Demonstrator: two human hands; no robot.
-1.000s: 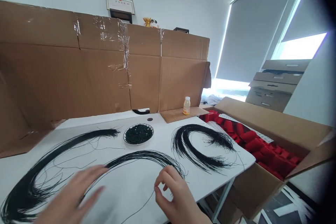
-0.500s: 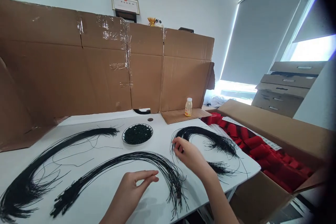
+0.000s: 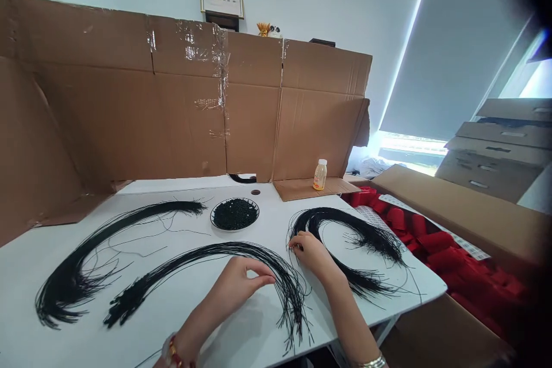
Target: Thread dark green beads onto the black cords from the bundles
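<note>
Head view: the right hand (image 3: 313,256) is pinched closed, its fingertips (image 3: 295,246) gripping strands of a bundle of black cords (image 3: 345,230) to the right of the plate (image 3: 235,214). The left hand (image 3: 244,283) is loosely curled and holds nothing, just beside a second bundle (image 3: 224,252) below the plate. A third bundle (image 3: 107,230) lies left of the plate, which holds black bits (image 3: 235,214). Beyond the plate, to the right, stands a bottle (image 3: 319,175). Further right, red pieces (image 3: 414,224) fill a cardboard box (image 3: 457,207). Behind the plate rises a cardboard wall (image 3: 181,126).
</note>
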